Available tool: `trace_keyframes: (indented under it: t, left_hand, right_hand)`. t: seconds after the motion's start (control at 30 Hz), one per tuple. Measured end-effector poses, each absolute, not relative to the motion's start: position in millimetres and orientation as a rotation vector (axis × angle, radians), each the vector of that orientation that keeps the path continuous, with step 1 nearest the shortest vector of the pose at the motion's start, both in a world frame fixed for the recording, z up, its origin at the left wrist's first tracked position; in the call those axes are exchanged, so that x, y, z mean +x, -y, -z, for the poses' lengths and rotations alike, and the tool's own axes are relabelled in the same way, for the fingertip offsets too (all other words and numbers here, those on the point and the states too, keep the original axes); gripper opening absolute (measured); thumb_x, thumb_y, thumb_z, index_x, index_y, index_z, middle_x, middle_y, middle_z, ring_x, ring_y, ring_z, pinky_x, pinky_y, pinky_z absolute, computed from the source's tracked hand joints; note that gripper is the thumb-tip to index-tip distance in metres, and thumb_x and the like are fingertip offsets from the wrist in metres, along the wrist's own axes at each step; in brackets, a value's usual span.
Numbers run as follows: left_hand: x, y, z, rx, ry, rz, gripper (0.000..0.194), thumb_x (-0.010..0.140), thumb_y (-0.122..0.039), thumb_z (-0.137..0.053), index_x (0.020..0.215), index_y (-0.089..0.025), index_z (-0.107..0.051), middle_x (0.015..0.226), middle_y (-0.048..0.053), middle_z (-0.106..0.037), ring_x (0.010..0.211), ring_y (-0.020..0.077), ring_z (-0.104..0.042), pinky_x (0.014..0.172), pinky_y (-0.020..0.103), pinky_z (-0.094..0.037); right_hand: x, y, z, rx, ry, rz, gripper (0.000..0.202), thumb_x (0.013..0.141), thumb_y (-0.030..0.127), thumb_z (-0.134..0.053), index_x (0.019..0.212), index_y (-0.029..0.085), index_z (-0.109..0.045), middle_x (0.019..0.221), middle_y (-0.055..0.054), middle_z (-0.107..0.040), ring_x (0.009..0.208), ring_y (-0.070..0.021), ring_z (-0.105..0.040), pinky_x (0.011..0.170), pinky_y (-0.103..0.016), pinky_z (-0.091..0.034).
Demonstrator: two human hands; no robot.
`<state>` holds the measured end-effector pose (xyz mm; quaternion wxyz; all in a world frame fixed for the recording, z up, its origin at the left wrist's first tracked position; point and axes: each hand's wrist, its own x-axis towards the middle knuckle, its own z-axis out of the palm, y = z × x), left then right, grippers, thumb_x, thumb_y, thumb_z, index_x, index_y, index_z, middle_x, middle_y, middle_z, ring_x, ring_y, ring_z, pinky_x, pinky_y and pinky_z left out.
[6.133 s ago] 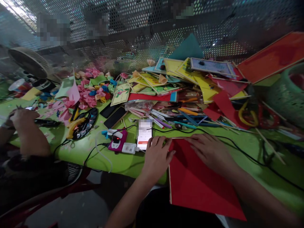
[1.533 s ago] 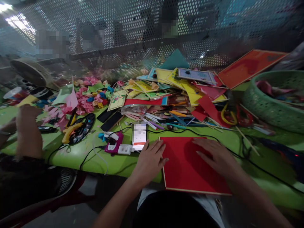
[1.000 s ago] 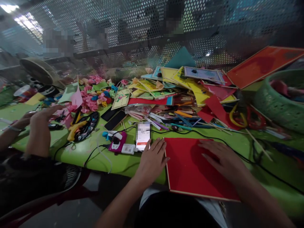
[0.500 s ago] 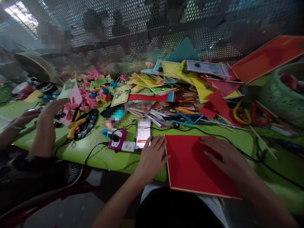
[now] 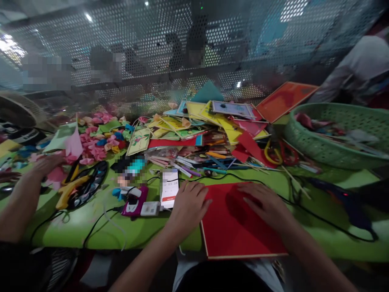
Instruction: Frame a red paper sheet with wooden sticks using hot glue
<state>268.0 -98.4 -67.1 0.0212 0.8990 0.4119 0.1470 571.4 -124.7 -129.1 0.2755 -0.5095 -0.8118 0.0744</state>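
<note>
A flat red panel (image 5: pixel 234 231) with a pale edging strip lies in front of me, its near edge reaching over the table's front edge. My left hand (image 5: pixel 190 205) rests at its upper left edge, fingers stretched out and thumb toward the red surface. Over the panel's right part lies my right hand (image 5: pixel 267 205), fingers extended and slightly spread. Neither hand is wrapped round anything. Just left of my left hand is a phone (image 5: pixel 169 188) with a lit timer screen.
A purple power strip (image 5: pixel 135 202) with plugs sits left of the phone. Behind are piled decorated cards (image 5: pixel 194 121), pens and scissors (image 5: pixel 273 154). A green basket (image 5: pixel 328 152) and a dark glue gun (image 5: pixel 343 202) stand right. Another person's arm (image 5: pixel 27 190) reaches in left, near paper flowers (image 5: pixel 100 142).
The view has turned right, so the things on the table appear farther left and the basket and glue gun show more fully. My hands stay outstretched on the red panel.
</note>
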Motion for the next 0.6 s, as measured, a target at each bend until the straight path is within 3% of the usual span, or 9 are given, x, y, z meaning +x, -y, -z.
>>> trace_keyframes:
  t: [0.13, 0.3, 0.6]
  left_hand:
    - [289.4, 81.6, 64.4, 2.867, -1.131, -0.565, 0.017, 0.104, -0.031, -0.059, 0.107, -0.021, -0.072, 0.103, 0.005, -0.077, 0.103, 0.0258, -0.067, 0.099, 0.045, -0.046]
    - [289.6, 68.2, 71.6, 2.889, -1.173, -0.800, 0.025, 0.105, -0.029, -0.054, 0.086, -0.021, -0.069, 0.086, 0.004, -0.074, 0.089, 0.0238, -0.066, 0.084, 0.041, -0.043]
    - [259.8, 54.7, 71.3, 2.718, -1.473, -1.039, 0.022, 0.103, -0.027, -0.059, 0.084, -0.022, -0.069, 0.082, 0.003, -0.074, 0.085, 0.0228, -0.064, 0.079, 0.037, -0.040]
  right_hand:
    - [574.1, 124.7, 123.7, -1.454, 2.013, -0.123, 0.030, 0.102, 0.030, -0.051, 0.121, 0.029, -0.074, 0.117, -0.008, -0.080, 0.108, -0.0281, -0.073, 0.093, -0.048, -0.060]
    - [594.3, 112.1, 109.7, -1.634, 1.919, 0.074, 0.030, 0.103, 0.032, -0.050, 0.116, 0.025, -0.076, 0.111, -0.009, -0.080, 0.103, -0.0294, -0.073, 0.092, -0.049, -0.058]
    - [627.0, 54.5, 117.0, -1.867, 2.036, 0.362, 0.026, 0.094, 0.025, -0.053, 0.098, 0.022, -0.079, 0.097, -0.011, -0.077, 0.092, -0.0286, -0.071, 0.079, -0.042, -0.056]
